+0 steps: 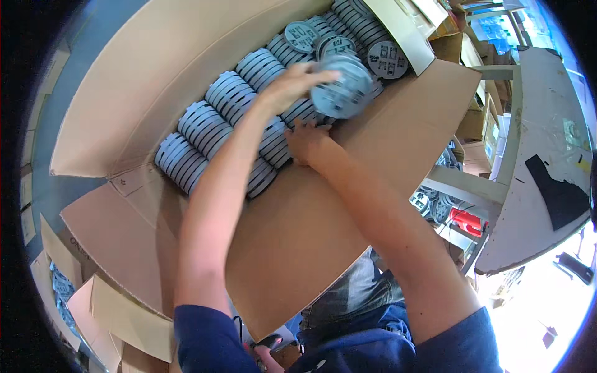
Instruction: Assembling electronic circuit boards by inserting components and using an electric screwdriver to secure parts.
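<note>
A large open cardboard box (305,221) holds slanted rows of flat, round grey items (230,96) with dark edges, packed closely side by side. My left hand (291,87) grips a round grey disc-like piece (343,87), blurred by motion, above the right part of the rows. Whether it is one piece or several together, I cannot tell. Just below it, my right hand (306,142) reaches over the near box flap, fingers spread against the packed pieces. A few discs lie face up on top, such as a printed round disc (387,59) by the right wall.
A pale table with a rounded end (535,168) stands at right, a torn black sheet (558,193) on it. Behind it are cardboard boxes (479,124) and a red object (467,222). Another open carton (118,311) sits at lower left, beside the blue-grey floor (68,149).
</note>
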The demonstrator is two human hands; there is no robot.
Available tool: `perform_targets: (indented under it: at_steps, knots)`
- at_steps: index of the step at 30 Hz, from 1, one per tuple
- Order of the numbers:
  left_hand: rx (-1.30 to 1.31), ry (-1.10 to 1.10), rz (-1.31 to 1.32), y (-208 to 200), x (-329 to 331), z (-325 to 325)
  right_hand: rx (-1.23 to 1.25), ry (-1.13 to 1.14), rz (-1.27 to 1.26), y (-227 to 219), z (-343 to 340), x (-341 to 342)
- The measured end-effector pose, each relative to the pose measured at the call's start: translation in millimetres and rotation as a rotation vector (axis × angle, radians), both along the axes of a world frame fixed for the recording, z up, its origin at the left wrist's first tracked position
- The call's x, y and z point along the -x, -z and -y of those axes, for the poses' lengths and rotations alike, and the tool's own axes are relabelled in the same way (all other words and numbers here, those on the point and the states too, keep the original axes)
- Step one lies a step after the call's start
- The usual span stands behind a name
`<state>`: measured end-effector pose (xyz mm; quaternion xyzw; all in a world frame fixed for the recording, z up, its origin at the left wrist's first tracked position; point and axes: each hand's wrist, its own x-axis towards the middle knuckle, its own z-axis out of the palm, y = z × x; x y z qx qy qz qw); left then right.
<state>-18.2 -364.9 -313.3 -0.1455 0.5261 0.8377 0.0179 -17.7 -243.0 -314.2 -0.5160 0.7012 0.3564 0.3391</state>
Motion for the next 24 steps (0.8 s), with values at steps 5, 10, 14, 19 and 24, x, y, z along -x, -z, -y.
perform_targets:
  at_steps: [5, 10, 14, 19, 24]
  knots:
    - [0.635, -0.106, 0.159, -7.2, 49.1, -34.2, 0.06, -0.013, -0.037, 20.7, -2.6, -21.5]
    - [0.814, -0.388, 0.282, 9.0, 47.0, -49.9, -0.722, -0.036, -0.051, -4.0, 66.1, -32.6]
    - [0.353, -0.542, 0.142, 30.4, 31.7, -31.0, -0.164, 0.021, -0.109, 2.8, 16.4, -24.3]
    - [0.194, -0.635, 0.079, 49.3, 16.6, 3.1, -0.135, -0.02, -0.102, 2.1, 14.6, -19.7]
    - [0.907, -0.489, 0.05, 66.0, 21.9, -28.6, -0.221, 0.007, 0.056, -9.7, 22.0, 0.2]
